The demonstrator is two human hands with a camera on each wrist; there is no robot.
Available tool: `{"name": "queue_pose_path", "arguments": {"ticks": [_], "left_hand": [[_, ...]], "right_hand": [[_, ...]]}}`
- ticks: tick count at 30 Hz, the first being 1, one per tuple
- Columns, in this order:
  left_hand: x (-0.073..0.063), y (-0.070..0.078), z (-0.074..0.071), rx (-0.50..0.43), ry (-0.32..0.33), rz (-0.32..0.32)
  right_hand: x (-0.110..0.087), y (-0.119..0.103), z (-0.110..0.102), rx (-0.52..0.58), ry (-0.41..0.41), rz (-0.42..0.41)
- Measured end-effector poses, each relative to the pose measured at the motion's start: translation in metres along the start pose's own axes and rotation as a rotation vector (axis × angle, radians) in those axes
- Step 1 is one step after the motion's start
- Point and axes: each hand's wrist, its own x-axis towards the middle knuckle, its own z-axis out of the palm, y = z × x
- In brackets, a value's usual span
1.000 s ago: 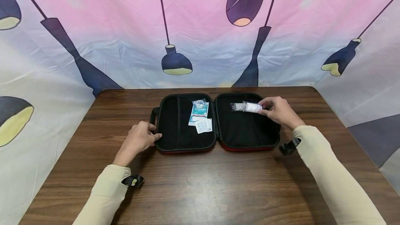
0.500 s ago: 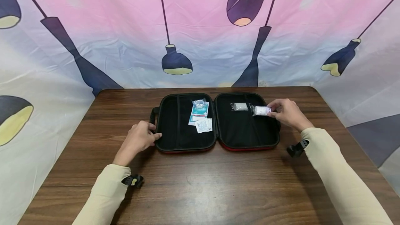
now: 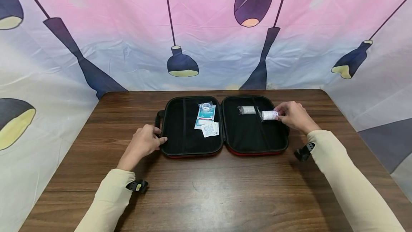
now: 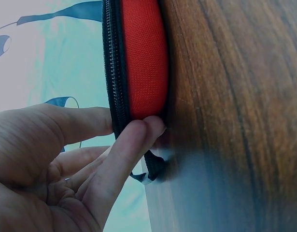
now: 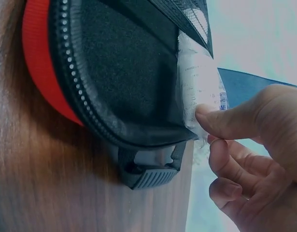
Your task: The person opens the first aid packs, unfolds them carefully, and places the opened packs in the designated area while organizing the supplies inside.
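Note:
A black-lined case [image 3: 202, 146] with a red shell lies unfolded on the table. At its left end my left hand [image 3: 145, 141] grips the rim, thumb on the zipper edge and fingers against the red side [image 4: 144, 63] in the left wrist view. Over the right half, my right hand [image 3: 294, 116] pinches the end of a wrapped white bandage roll [image 3: 269, 115] between thumb and fingers. In the right wrist view this bandage roll [image 5: 199, 79] reaches toward a mesh strip [image 5: 179, 19]. A second wrapped roll [image 3: 248, 110] lies just left of it.
In the left half are a teal-and-white packet [image 3: 206, 114], a clear-bagged ring-shaped roll [image 3: 205, 107] and small white sachets [image 3: 210, 129]. A carry handle [image 3: 158, 119] sticks out at the left. The wooden table [image 3: 199, 192] meets a patterned cloth [image 3: 138, 28] behind.
My right hand has drawn the bandage roll to the right, away from the second roll, and then stayed nearly still over the last half second. My left hand has not moved.

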Motion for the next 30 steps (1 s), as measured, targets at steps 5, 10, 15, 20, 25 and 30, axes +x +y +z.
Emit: {"name": "queue_pose_path", "arguments": {"ticks": [5, 10, 15, 20, 25, 30], "left_hand": [[0.000, 0.000, 0.000, 0.003, 0.003, -0.003], [0.001, 0.000, 0.001, 0.003, 0.000, -0.004], [0.001, 0.000, 0.001, 0.003, 0.000, -0.007], [0.000, 0.000, 0.000, 0.006, 0.003, -0.005], [0.000, 0.000, 0.000, 0.008, 0.005, -0.005], [0.000, 0.000, 0.000, 0.002, 0.006, -0.004]], "right_hand": [[0.003, -0.002, 0.006, -0.004, -0.013, -0.032], [0.006, -0.005, 0.014, -0.009, -0.015, -0.045], [0.010, -0.010, 0.021, -0.007, -0.003, -0.059], [0.012, -0.015, 0.029, 0.007, -0.003, -0.071], [0.013, -0.019, 0.031, 0.007, -0.026, -0.059], [0.009, -0.017, 0.022, 0.043, -0.065, -0.033]]}}
